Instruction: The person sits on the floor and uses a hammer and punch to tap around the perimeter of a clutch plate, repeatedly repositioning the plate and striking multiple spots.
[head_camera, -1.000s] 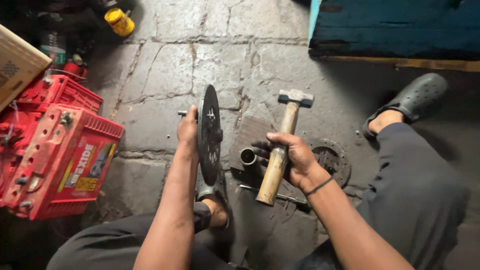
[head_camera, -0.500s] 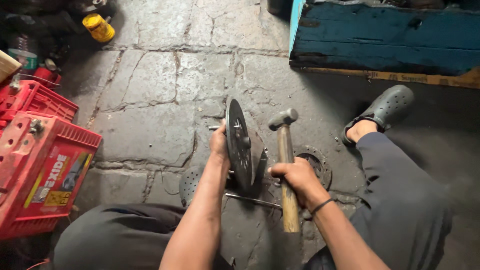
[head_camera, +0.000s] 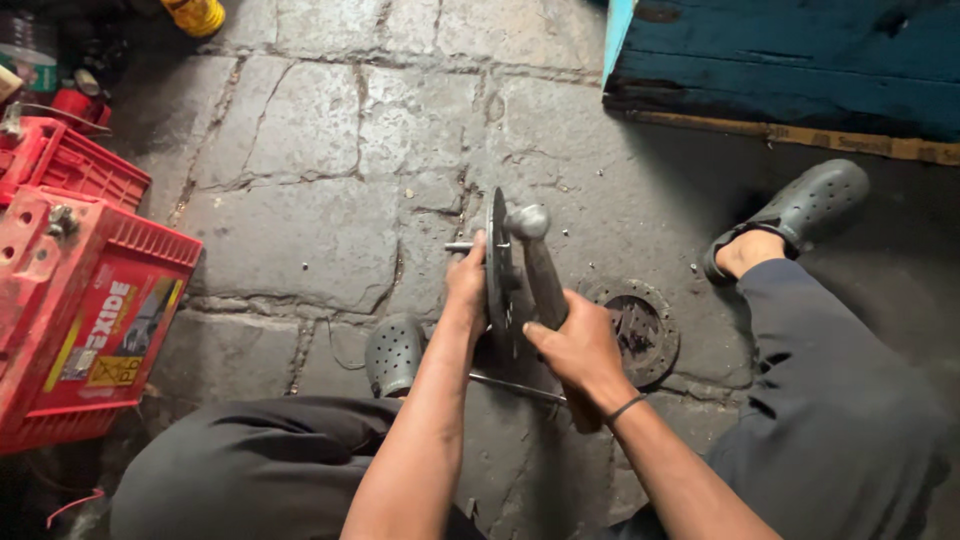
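A dark metal disc (head_camera: 497, 262) stands on edge on the stone floor, seen almost edge-on. My left hand (head_camera: 467, 285) grips its left side, next to a short metal pin (head_camera: 458, 246) that sticks out of the disc. My right hand (head_camera: 577, 345) holds the wooden handle of a hammer (head_camera: 540, 275). The hammer's steel head (head_camera: 527, 220) is up against the right face of the disc near its top. A thin steel rod (head_camera: 515, 388) lies on the floor under my wrists.
A round clutch-type plate (head_camera: 637, 327) lies flat right of the disc. Two red battery cases (head_camera: 70, 270) stand at the left. A blue wooden box (head_camera: 790, 60) is at the back right. My feet wear grey clogs (head_camera: 393, 352), (head_camera: 800, 210). A yellow container (head_camera: 197, 14) sits far left.
The hammer has swung from lying angled to the right of the disc to having its head against the disc. My left hand stays on the disc; the view has shifted.
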